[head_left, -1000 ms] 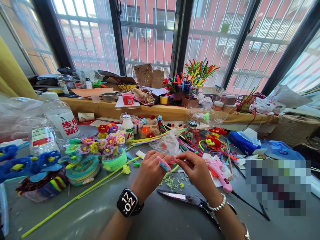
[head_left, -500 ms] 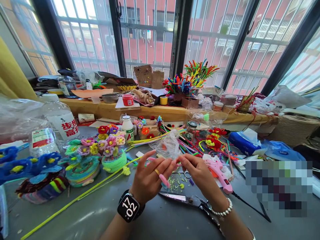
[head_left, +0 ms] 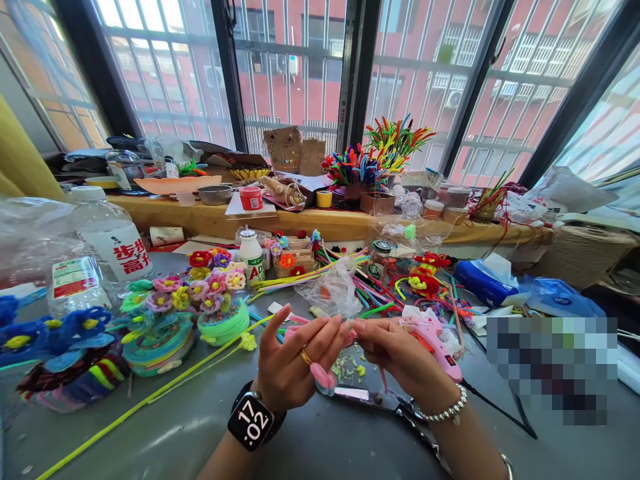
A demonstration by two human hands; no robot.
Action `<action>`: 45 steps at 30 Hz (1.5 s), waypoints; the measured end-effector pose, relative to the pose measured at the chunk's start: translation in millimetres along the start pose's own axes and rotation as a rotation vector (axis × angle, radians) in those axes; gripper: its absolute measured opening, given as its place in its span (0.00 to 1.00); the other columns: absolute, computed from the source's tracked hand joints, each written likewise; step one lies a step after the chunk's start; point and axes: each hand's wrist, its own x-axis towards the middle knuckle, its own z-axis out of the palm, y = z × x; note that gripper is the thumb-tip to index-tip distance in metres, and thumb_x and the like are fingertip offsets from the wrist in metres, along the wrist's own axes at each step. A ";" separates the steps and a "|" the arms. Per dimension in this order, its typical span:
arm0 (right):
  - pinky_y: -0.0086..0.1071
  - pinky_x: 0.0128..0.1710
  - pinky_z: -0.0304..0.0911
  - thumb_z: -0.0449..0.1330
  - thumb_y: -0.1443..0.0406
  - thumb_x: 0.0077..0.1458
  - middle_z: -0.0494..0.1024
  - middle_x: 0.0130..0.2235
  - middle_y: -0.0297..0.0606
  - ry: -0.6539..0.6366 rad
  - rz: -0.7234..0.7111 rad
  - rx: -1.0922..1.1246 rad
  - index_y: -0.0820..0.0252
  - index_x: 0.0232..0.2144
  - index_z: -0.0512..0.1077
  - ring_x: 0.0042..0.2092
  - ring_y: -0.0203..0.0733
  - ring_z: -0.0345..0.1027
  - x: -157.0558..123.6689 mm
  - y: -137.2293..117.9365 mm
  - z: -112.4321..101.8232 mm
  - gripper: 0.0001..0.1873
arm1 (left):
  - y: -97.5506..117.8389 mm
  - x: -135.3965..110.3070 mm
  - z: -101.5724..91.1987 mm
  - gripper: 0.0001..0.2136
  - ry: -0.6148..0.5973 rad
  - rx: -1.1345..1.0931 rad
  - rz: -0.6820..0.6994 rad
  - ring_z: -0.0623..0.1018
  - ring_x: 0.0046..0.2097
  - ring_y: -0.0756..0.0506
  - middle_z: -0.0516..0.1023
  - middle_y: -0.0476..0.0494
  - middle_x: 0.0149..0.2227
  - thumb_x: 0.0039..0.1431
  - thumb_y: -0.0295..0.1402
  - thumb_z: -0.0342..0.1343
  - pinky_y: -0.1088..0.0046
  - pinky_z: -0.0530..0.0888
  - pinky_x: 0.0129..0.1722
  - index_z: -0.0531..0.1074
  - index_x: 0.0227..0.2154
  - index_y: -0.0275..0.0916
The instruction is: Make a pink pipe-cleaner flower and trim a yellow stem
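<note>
My left hand [head_left: 295, 360] is closed in a pinch on a pink pipe cleaner piece [head_left: 324, 379], whose looped, partly bluish end sticks out below the fingers. My right hand [head_left: 395, 357] pinches the same pink work at the other side, fingertips almost touching the left ones. A thin pink strand hangs beneath the right hand. The fingers hide most of the join. Scissors [head_left: 357, 395] lie under the hands, their handles partly behind the right wrist. Just beyond are yellow-green fuzzy trimmings [head_left: 345, 368]. A pink glue gun [head_left: 443, 350] rests right of the right hand.
Pipe-cleaner flowers stand in a green pot [head_left: 225, 323] and a blue-flowered basket [head_left: 75, 380] at left. A long yellow pipe cleaner [head_left: 150, 397] crosses the table. Bottles, a glass jar [head_left: 381, 257], a plastic bag [head_left: 337, 287] and a tissue pack [head_left: 487, 283] sit behind.
The view has shifted slightly. My right hand has turned flatter, its fingers now more level, and a pink strand shows below it. Both hands keep their pinch.
</note>
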 end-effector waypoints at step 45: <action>0.25 0.21 0.43 0.55 0.59 0.48 0.61 0.19 0.28 0.151 -0.222 -0.313 0.64 0.20 0.68 0.22 0.29 0.48 8.4 7.5 6.7 0.13 | -4.1 0.9 13.7 0.08 -0.129 -0.216 -0.257 0.71 0.27 0.52 0.74 0.55 0.24 0.50 0.23 0.48 0.54 0.51 0.52 0.70 0.26 0.41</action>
